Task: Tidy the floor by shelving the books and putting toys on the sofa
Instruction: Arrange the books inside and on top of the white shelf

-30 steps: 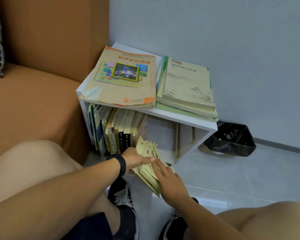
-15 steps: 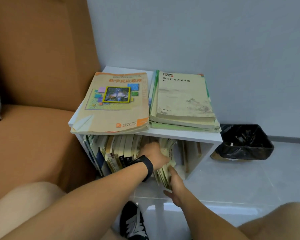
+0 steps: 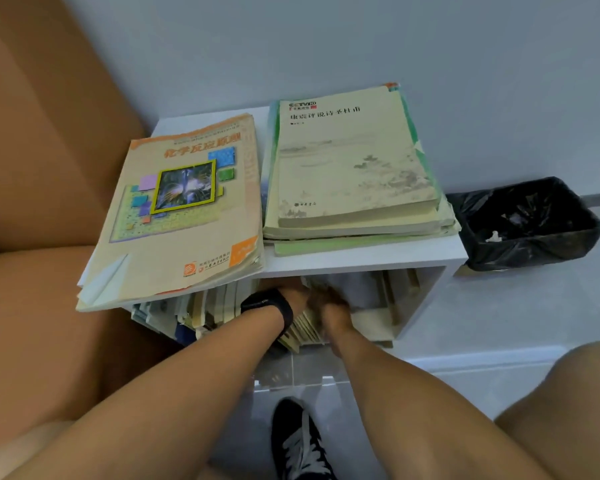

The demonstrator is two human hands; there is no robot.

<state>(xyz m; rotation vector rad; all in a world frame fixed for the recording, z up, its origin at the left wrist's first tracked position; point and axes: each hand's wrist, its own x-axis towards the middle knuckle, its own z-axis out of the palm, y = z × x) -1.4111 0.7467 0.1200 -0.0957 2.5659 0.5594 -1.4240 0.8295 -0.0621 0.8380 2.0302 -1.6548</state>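
A small white shelf [image 3: 361, 259] stands between the sofa and the wall. Both my hands reach into its open compartment. My left hand [image 3: 297, 296], with a black band on the wrist, and my right hand [image 3: 336, 313] grip a pale yellow bundle of thin books [image 3: 303, 332], which stands on edge inside the compartment beside a row of upright books [image 3: 205, 311]. The shelf top hides my fingertips. On top lie an orange-and-cream textbook [image 3: 184, 209] and a stack of pale green books [image 3: 354, 168].
An orange-brown sofa [image 3: 39, 188] fills the left side. A bin with a black liner [image 3: 527, 223] sits on the floor to the right of the shelf. Several thin books [image 3: 399, 296] lean at the compartment's right end. My black shoe [image 3: 298, 441] rests on the pale floor tiles.
The bundle of thin books has gone from in front of the shelf into the compartment, with both hands following it in. The view has moved closer and higher over the shelf.
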